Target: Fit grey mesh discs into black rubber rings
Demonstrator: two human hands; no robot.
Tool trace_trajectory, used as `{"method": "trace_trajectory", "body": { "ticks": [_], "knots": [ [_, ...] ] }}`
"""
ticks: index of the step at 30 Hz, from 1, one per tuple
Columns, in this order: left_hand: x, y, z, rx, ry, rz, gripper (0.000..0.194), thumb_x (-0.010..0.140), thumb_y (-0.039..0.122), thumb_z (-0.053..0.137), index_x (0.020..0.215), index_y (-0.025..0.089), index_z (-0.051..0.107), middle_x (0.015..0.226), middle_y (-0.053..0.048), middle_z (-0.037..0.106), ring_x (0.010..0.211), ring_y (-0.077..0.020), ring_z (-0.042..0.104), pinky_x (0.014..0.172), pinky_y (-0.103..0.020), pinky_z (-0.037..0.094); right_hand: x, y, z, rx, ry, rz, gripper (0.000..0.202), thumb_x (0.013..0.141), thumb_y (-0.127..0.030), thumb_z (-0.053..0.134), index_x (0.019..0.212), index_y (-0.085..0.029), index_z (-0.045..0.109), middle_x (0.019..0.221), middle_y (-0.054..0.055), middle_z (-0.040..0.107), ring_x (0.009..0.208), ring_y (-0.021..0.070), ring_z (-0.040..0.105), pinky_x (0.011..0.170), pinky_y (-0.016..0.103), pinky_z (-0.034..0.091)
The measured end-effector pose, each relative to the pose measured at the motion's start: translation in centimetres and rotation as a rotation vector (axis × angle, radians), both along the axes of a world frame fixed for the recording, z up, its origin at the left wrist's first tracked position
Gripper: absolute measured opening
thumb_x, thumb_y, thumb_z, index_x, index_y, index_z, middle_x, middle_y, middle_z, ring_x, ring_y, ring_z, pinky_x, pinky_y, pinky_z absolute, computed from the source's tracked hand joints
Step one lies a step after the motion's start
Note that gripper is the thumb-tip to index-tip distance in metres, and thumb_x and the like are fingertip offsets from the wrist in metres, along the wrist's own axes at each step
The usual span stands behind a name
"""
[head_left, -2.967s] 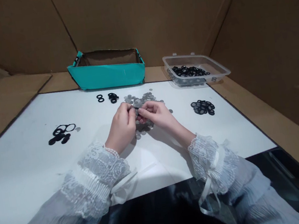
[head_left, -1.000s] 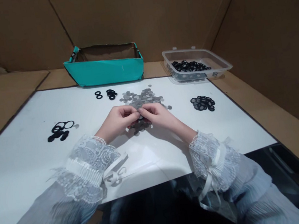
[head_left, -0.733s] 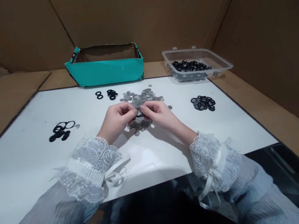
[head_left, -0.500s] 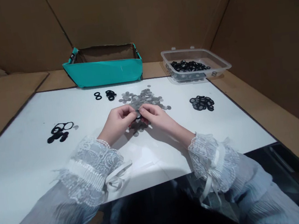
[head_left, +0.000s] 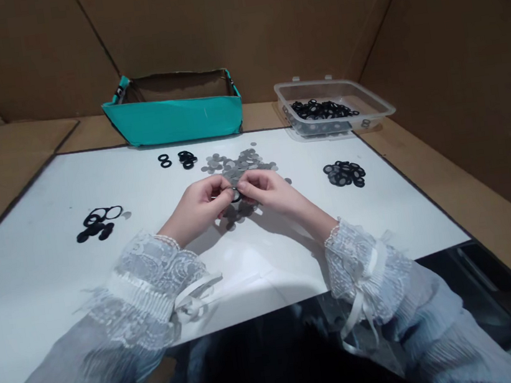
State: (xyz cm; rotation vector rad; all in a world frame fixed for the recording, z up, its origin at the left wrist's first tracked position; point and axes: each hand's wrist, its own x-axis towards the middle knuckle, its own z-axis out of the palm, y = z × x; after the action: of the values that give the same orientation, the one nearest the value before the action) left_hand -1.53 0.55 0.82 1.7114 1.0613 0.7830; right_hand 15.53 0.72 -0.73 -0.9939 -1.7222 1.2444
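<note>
My left hand (head_left: 205,201) and my right hand (head_left: 267,190) meet over the middle of the white board, fingertips pinched together. Between them they hold a small black ring (head_left: 236,195) with a grey centre; the fingers partly cover it. Below and behind my hands spreads a pile of small grey discs (head_left: 240,163), some of it hidden by my fingers. To the right lies a heap of black rings with grey centres (head_left: 345,174). Over on the left, several black rings and dark discs (head_left: 95,224) lie beside a grey disc (head_left: 126,215).
A teal box (head_left: 180,120) stands at the back edge of the white board (head_left: 36,283). Right of it, a clear plastic container (head_left: 333,84) holds many black rings (head_left: 322,109). More black rings (head_left: 186,159) lie in front of the teal box. Cardboard walls (head_left: 243,30) enclose the area.
The view has shifted slightly. My hands stay together over the pile, still pinching the black ring, whose grey centre shows a little more between the fingertips.
</note>
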Motion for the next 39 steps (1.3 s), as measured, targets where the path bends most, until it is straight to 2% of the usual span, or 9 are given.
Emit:
{"method": "trace_trajectory", "body": {
  "ticks": [9,12,18,25,30,39],
  "knots": [
    [0.0,0.0,0.7,-0.03,-0.011,0.019,0.018,0.077,0.03,0.056,0.065,0.019,0.05,0.048,0.003,0.048,0.045,-0.0106,0.048,0.046,-0.023,0.041,-0.2,-0.5,0.1,0.111,-0.015,-0.075,0.031,0.089,-0.038,0.055,0.067,-0.019,0.046,0.062,-0.003,0.046,0.059,0.0097,0.041,0.056,0.025,0.033],
    [0.1,-0.1,0.6,-0.03,-0.02,0.025,0.019,0.079,0.032,0.055,0.066,0.018,0.051,0.049,0.003,0.048,0.045,-0.0105,0.048,0.046,-0.022,0.04,-0.6,-0.6,0.0,0.071,0.019,-0.059,0.031,0.09,-0.039,0.054,0.067,-0.019,0.047,0.062,-0.003,0.046,0.058,0.0103,0.042,0.056,0.025,0.034],
    [0.4,-0.2,0.5,0.027,-0.028,0.111,0.017,0.078,0.03,0.054,0.067,0.018,0.049,0.053,0.004,0.049,0.046,-0.0093,0.047,0.045,-0.021,0.039,-1.1,-0.8,-0.3,-0.006,0.044,-0.093,0.026,0.094,-0.029,0.046,0.07,-0.02,0.046,0.064,-0.002,0.048,0.06,0.0116,0.044,0.057,0.025,0.035],
    [0.0,-0.1,0.6,0.003,0.089,0.028,0.013,0.076,0.028,0.059,0.073,0.016,0.06,0.062,0.001,0.057,0.05,-0.0098,0.053,0.046,-0.02,0.042,-0.4,-0.7,-0.4,0.133,-0.093,-0.086,0.031,0.093,-0.026,0.044,0.064,-0.021,0.036,0.062,-0.003,0.039,0.061,0.0125,0.039,0.059,0.027,0.03],
    [0.2,-0.1,0.5,-0.048,0.025,0.086,0.014,0.074,0.026,0.058,0.066,0.016,0.055,0.05,0.004,0.05,0.042,-0.0075,0.045,0.041,-0.019,0.035,-0.5,-0.6,-0.7,0.161,-0.077,-0.068,0.035,0.095,-0.033,0.042,0.063,-0.021,0.037,0.061,-0.003,0.039,0.059,0.0118,0.037,0.058,0.027,0.03],
    [0.3,0.0,0.6,-0.033,-0.095,0.132,0.013,0.069,0.025,0.059,0.062,0.016,0.053,0.048,0.004,0.048,0.044,-0.0082,0.044,0.044,-0.019,0.036,-0.5,-0.8,-0.7,0.157,0.007,-0.08,0.033,0.093,-0.038,0.046,0.066,-0.019,0.043,0.06,-0.003,0.043,0.056,0.0096,0.039,0.052,0.025,0.028]
  ]
}}
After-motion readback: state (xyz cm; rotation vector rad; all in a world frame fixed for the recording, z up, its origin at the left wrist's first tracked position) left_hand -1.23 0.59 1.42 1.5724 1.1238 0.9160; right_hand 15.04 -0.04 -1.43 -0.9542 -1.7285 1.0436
